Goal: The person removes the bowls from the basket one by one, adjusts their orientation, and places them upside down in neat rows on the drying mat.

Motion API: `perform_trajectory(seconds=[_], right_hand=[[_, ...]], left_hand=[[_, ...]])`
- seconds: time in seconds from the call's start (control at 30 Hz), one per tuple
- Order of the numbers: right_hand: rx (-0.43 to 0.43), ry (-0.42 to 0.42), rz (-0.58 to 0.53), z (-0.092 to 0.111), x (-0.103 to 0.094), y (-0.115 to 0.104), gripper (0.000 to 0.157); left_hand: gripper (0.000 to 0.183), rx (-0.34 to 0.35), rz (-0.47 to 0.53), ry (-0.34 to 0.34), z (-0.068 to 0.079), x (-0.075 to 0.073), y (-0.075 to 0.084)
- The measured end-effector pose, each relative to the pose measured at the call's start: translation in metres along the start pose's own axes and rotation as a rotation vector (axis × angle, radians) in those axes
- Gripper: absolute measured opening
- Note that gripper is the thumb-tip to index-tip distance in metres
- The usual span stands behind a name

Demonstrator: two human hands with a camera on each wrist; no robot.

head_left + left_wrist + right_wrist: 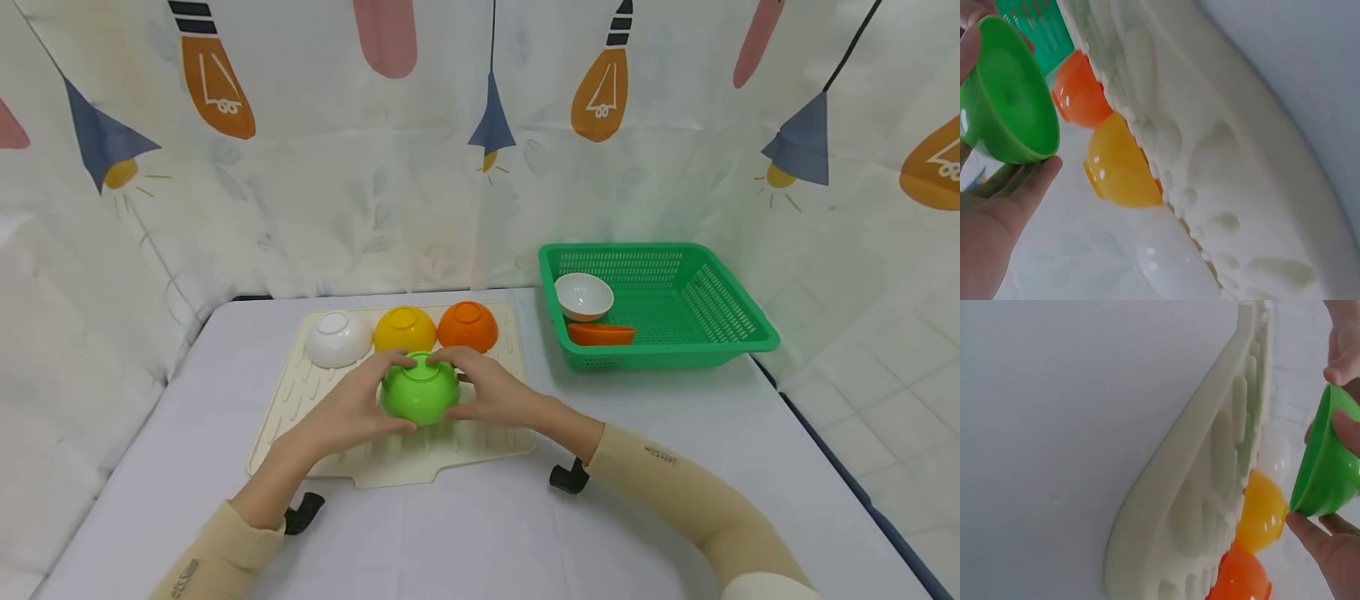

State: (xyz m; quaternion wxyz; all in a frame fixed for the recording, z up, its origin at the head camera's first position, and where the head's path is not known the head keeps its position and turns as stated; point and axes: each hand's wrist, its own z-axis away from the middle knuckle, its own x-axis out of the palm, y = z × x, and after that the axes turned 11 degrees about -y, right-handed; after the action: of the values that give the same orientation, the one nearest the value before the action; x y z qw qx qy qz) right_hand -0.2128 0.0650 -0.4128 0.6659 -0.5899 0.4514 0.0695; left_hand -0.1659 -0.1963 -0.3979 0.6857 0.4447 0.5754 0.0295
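Both hands hold a green bowl (421, 392) upside down, its foot ring facing up. My left hand (362, 403) grips its left side and my right hand (491, 390) its right side, thumbs and fingers around the wall. In both wrist views the bowl's rim hangs above the cream drying tray (1222, 162), apart from it. Behind it on the tray, a white bowl (339, 339), a yellow bowl (405, 328) and an orange bowl (467, 325) lie upside down in a row.
At the back right stands a green basket (738, 346). Inside at its left are a bowl with a white inside (584, 295), facing up, and an orange piece (601, 334), perhaps another bowl. A white cloth covers the table (480, 542); a printed curtain (435, 183) hangs behind.
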Motion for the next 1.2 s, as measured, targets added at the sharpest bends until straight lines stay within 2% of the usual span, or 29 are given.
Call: perform_trajectory(seconds=[0.1, 0.3, 0.57, 0.83, 1.2], right_hand=[[0.019, -0.021, 0.031, -0.01, 0.005, -0.001, 0.071], [0.06, -0.063, 0.12, -0.029, 0.013, -0.005, 0.072], [0.059, -0.093, 0.185, -0.054, 0.024, -0.012, 0.073], [0.054, -0.125, 0.201, -0.085, 0.041, -0.008, 0.073], [0.083, -0.158, 0.181, -0.115, 0.062, -0.012, 0.069]], left_hand=[[0.083, -0.017, 0.013, -0.021, 0.005, -0.007, -0.007], [0.087, -0.044, 0.017, -0.042, 0.015, -0.017, -0.022], [0.092, -0.075, 0.033, -0.025, 0.03, -0.029, -0.036], [0.091, -0.098, 0.018, -0.022, 0.043, -0.04, -0.052], [0.096, -0.164, 0.034, -0.077, 0.053, -0.05, -0.083]])
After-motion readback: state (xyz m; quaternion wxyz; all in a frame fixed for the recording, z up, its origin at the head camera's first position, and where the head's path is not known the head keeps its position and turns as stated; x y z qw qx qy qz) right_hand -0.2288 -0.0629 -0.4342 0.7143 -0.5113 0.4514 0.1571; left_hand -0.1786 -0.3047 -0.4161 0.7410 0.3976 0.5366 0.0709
